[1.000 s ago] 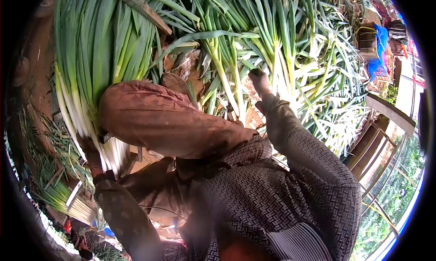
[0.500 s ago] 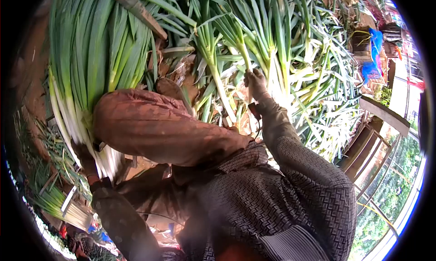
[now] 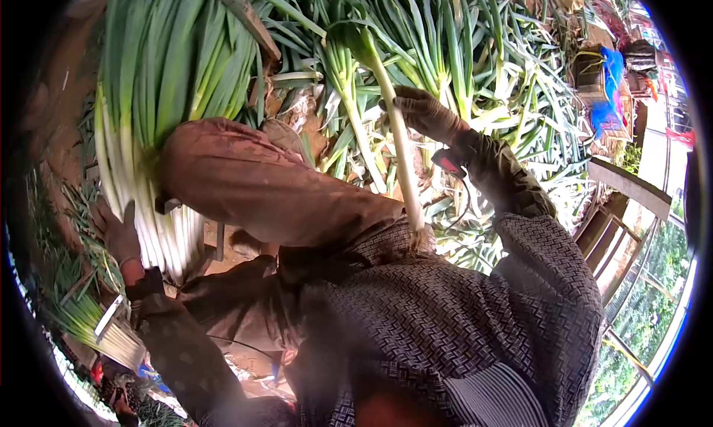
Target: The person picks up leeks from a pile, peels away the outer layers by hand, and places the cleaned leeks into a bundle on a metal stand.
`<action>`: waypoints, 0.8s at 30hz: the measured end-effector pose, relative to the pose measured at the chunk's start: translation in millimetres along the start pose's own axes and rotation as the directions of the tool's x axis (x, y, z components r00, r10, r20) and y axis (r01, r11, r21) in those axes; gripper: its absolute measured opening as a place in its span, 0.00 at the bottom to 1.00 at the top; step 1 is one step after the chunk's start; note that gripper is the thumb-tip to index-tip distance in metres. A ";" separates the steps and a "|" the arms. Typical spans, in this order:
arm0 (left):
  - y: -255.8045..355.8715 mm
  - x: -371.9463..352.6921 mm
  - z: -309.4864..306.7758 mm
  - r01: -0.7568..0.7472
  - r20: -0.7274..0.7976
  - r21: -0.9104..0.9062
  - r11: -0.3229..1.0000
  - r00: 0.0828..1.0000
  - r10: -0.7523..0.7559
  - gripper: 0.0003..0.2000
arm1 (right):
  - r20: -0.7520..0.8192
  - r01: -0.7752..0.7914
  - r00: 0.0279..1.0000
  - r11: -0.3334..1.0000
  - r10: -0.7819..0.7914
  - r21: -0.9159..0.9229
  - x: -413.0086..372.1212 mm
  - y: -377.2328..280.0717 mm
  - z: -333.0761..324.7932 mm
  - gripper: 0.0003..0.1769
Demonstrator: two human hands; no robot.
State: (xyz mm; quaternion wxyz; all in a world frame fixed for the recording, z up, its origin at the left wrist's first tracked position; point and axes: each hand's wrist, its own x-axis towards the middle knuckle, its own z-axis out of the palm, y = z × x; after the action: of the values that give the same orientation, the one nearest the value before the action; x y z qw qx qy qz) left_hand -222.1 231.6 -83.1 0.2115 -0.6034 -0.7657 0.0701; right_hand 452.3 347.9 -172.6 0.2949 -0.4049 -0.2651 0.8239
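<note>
My right hand (image 3: 427, 115), gloved, is closed around the stalk of one long green onion (image 3: 402, 148). Its pale root end hangs by my lap, and its leaves reach up toward the pile. At the left, my left hand (image 3: 119, 235) is open, thumb and fingers apart, beside the white stems of a large bundle of green onions (image 3: 152, 219). The bundle lies against my bent knee (image 3: 215, 174), its green leaves pointing away from me. Another green onion (image 3: 360, 134) lies just left of the one in my right hand.
Loose green onions and leaf scraps (image 3: 527, 122) cover the ground ahead and right. A metal bar (image 3: 249, 22) stands by the large bundle. A smaller onion bundle (image 3: 100, 330) lies at lower left. Blue plastic (image 3: 613, 74) and a railing (image 3: 624, 189) are at the right.
My right hand has lifted the green onion from the pile and drawn it toward my lap. My left hand has moved up slightly along the bundle's outer side, fingers now spread.
</note>
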 end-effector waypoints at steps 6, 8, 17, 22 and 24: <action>191.1 -20.0 -184.0 0.324 0.460 -0.882 0.342 0.750 0.475 0.30 | -0.017 0.163 0.987 0.984 -0.162 0.072 12.8 -9.3 71.8 0.20; 250.8 -37.1 -214.3 0.271 0.327 -0.944 0.187 0.707 0.627 0.32 | -0.080 0.209 0.976 0.976 -0.203 0.063 13.5 -3.8 94.2 0.21; 251.1 -61.7 -271.7 0.762 0.308 -0.588 -0.272 0.522 0.796 0.27 | -0.065 0.340 0.939 0.879 -0.338 0.334 15.9 9.2 145.9 0.20; 197.2 -99.5 -260.5 0.869 0.425 -0.396 -0.298 0.461 0.779 0.31 | -0.010 0.593 0.574 0.424 -0.819 -0.685 81.1 3.2 146.0 0.20; 190.0 -112.7 -250.1 0.856 0.444 -0.375 -0.356 0.504 0.741 0.31 | -0.008 0.652 0.567 0.455 -0.824 -0.607 69.4 -20.6 164.2 0.17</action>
State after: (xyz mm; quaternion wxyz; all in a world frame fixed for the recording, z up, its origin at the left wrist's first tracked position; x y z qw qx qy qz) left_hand 70.6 136.9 46.3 -0.7992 -0.2371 -0.4413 -0.3321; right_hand 288.0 378.1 -106.9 0.5361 -0.4316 -0.5877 0.4254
